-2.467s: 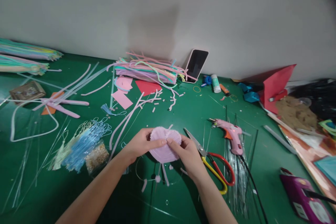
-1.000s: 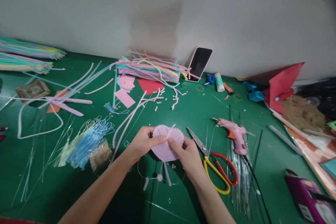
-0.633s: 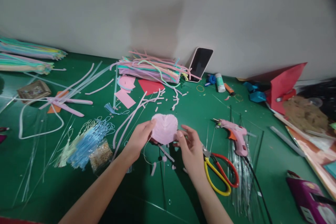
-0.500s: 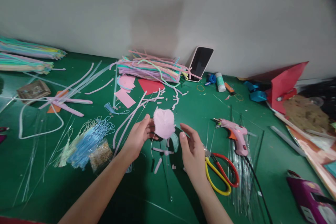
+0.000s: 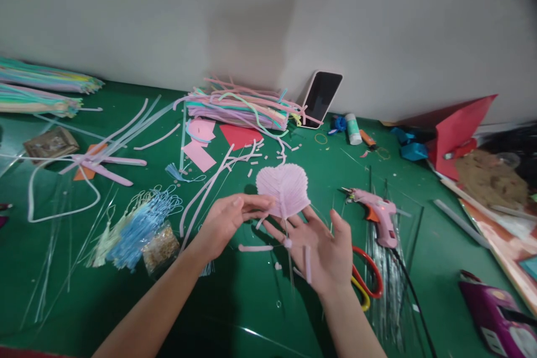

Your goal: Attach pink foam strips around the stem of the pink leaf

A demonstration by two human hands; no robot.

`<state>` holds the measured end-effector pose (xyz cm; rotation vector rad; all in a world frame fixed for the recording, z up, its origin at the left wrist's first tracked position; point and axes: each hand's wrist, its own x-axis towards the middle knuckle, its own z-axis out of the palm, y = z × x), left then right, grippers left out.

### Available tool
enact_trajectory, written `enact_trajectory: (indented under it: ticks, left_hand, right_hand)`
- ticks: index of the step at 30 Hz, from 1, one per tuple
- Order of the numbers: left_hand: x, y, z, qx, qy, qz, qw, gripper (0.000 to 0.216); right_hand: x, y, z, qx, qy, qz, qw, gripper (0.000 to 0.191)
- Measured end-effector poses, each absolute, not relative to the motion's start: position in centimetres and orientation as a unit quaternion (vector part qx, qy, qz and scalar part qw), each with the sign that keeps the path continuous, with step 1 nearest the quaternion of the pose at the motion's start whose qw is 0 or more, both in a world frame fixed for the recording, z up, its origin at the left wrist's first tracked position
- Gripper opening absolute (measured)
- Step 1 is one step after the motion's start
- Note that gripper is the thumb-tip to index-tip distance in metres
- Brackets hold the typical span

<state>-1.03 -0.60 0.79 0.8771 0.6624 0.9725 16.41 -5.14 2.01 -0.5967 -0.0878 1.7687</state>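
A pale pink pipe-cleaner leaf shape [image 5: 282, 185], ribbed and with jagged edges, is held above the table in front of me. The fingers of my left hand [image 5: 226, 221] close on its lower left edge. Palm up, my right hand [image 5: 321, 246] lies open below and behind it, fingers spread. From the leaf shape hangs a thin clear stem [image 5: 290, 268], with short pink pipe-cleaner bits around it, such as the strip [image 5: 255, 248] to the left. Behind my right wrist, red-and-yellow-handled scissors [image 5: 369, 271] are partly hidden.
A pink hot glue gun [image 5: 377, 215] rests on clear sticks at right, its black cord running forward. A bundle of pipe cleaners [image 5: 239, 109] and a propped phone [image 5: 322, 98] stand by the wall. Blue tassels [image 5: 140, 229] and a bag of gold bits [image 5: 160, 249] lie left.
The pink leaf shape has turned, and its ribbed side now shows. My right hand has opened palm up and come under it, covering more of the scissors.
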Motion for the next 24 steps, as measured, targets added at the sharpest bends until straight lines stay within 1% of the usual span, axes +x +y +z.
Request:
enact_trajectory:
  ticks: [4,6,8,10,13,15,20,24]
  left_hand:
    - [-1.1,-0.3,0.2,0.43,0.441,0.483,0.622,0.027]
    - [-1.1,0.0,-0.1,0.43,0.488,0.478,0.59,0.026]
    - [-1.0,0.1,-0.3,0.426,0.496,0.445,0.612,0.033]
    - [-0.9,0.0,-0.4,0.426,0.475,0.384,0.668,0.039]
    - [-0.8,-0.3,0.0,0.434,0.431,0.268,0.745,0.035]
    - [-0.8,-0.6,0.2,0.44,0.405,0.203,0.775,0.031]
    - [-0.8,-0.9,0.1,0.473,0.378,0.131,0.785,0.028]
    - [-0.8,-0.9,-0.1,0.485,0.374,0.123,0.78,0.026]
  right_hand:
    - [16.5,-5.0,1.8,-0.266,-0.018,0.749,0.607,0.015]
    - [16.4,-4.9,1.6,-0.284,-0.016,0.74,0.61,0.01]
    - [16.2,-4.8,1.4,-0.304,-0.021,0.728,0.614,0.01]
    - [16.1,-4.6,1.2,-0.326,-0.038,0.712,0.62,0.013]
    - [16.0,-4.5,1.1,-0.356,-0.071,0.687,0.63,0.014]
    - [16.0,-4.5,0.9,-0.369,-0.089,0.674,0.633,0.015]
    - [15.9,-4.6,0.9,-0.367,-0.098,0.67,0.638,0.018]
    - [15.8,-4.7,0.9,-0.353,-0.089,0.676,0.641,0.018]
